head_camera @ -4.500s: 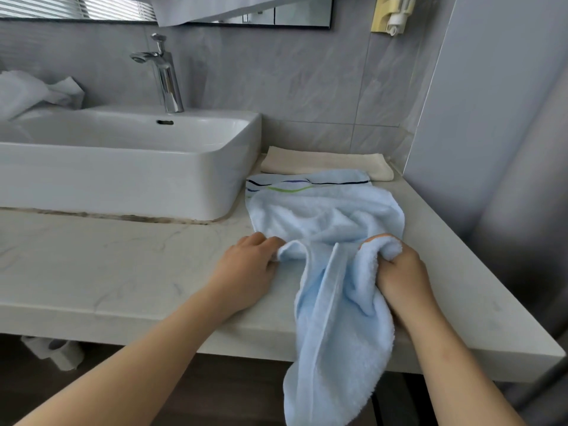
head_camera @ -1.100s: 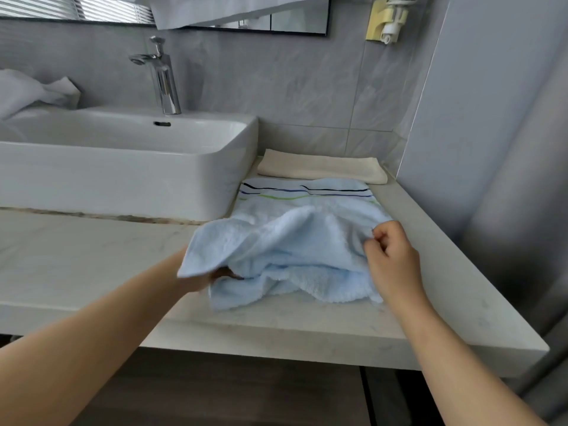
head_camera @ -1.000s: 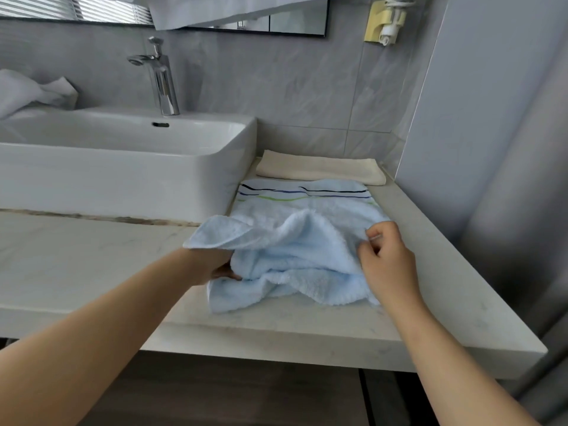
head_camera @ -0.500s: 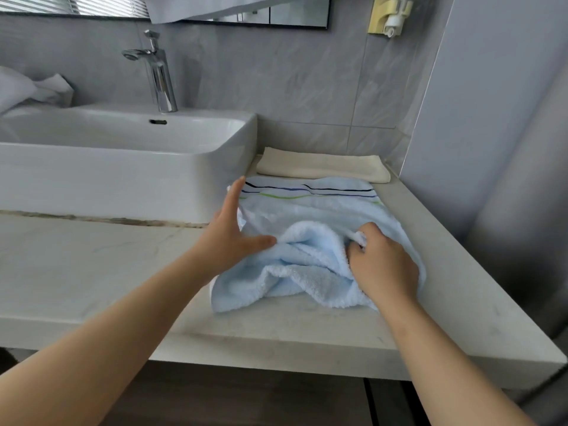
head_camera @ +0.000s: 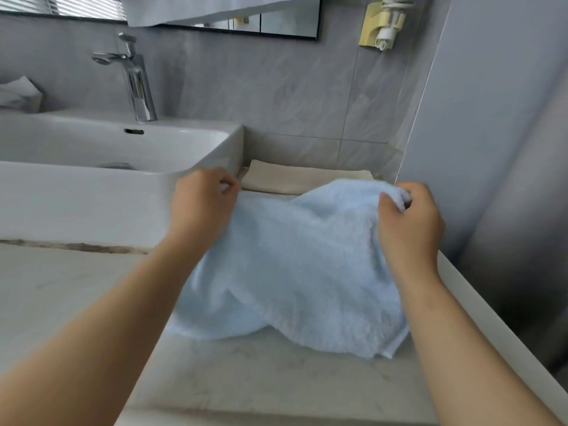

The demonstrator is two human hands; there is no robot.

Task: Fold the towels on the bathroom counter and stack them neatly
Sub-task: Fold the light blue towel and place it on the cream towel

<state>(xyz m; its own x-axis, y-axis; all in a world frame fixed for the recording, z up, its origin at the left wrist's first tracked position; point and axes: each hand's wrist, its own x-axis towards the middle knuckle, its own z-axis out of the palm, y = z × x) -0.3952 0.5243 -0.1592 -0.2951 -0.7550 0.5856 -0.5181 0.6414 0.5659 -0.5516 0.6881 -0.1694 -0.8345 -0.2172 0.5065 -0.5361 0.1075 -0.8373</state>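
Observation:
A light blue towel [head_camera: 295, 265] lies doubled over on the pale stone counter [head_camera: 61, 290], its near fold bulging and its striped end hidden. My left hand [head_camera: 201, 207] pinches the towel's far left corner beside the basin. My right hand [head_camera: 407, 222] grips the far right corner, bunched in its fingers. Both hands hold the upper layer a little above the counter. Behind it, against the wall, lies a folded beige towel [head_camera: 292, 178], partly covered by the blue one.
A white basin [head_camera: 92, 186] with a chrome tap [head_camera: 135, 78] fills the left. A crumpled white cloth [head_camera: 18, 93] sits at the far left. A grey wall panel [head_camera: 491, 133] bounds the counter on the right. A yellow holder [head_camera: 381, 29] hangs on the tiles.
Both hands have carried the towel's near edge away from me over its far end, covering the stripes. Earlier the towel hung off the counter's front edge; now all of it lies on top.

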